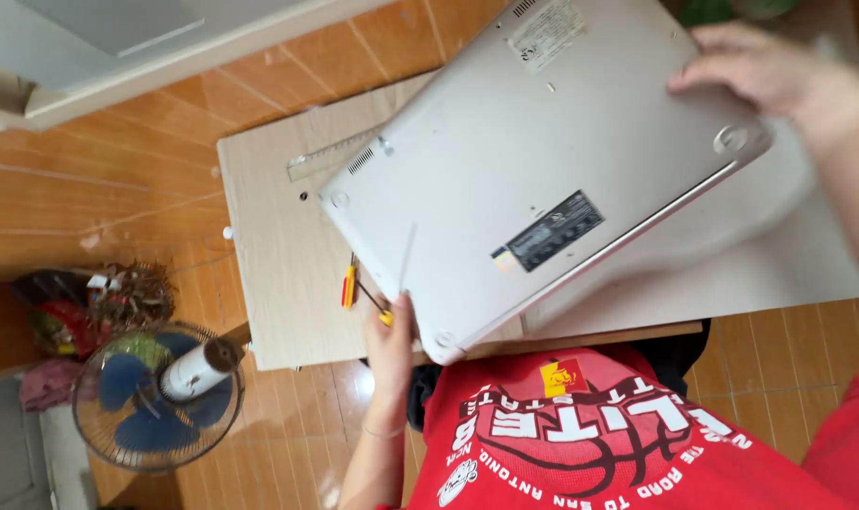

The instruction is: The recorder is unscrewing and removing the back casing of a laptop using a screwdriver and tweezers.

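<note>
A silver laptop (543,170) lies bottom-up and askew over a small pale wooden table (274,264), with rubber feet and a dark label showing. My right hand (765,76) grips its far right corner, which looks blurred and slightly lifted. My left hand (390,340) is at the laptop's near corner by the table's front edge, fingers closed on a thin metal tool (407,260) that points up over the laptop's base. Two small screwdrivers with orange and yellow handles (350,285) lie on the table just left of that hand.
A clear ruler (330,156) lies on the table beside the laptop's left edge. On the wood-pattern floor to the left stand a small blue-bladed fan (160,392) and a pile of clutter (89,312). White furniture (118,47) fills the upper left.
</note>
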